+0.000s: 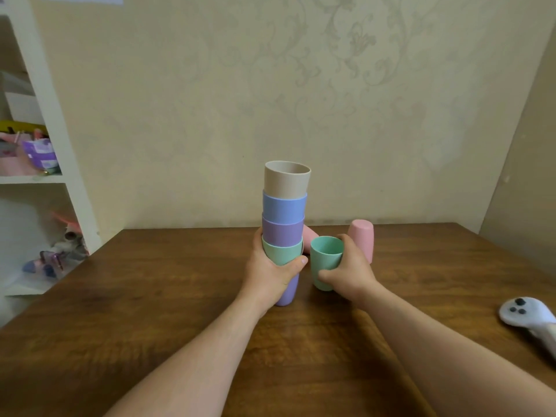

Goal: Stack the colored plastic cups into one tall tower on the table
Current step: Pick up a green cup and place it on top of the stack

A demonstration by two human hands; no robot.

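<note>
A nested tower of cups [284, 206] stands on the wooden table [150, 311]: beige on top, then blue, purple, green, with a purple cup at the bottom. My left hand [272, 275] wraps around the tower's lower part. Just right of it, my right hand [350, 266] grips an upright green cup [325, 257], held close to the table. Behind that hand a pink cup [362, 236] stands upside down. Another pink cup [310, 237] lies behind the tower, mostly hidden.
A white controller [529, 319] lies near the table's right edge. White shelves [39, 176] with toys and boxes stand to the left. A papered wall runs along the table's far edge.
</note>
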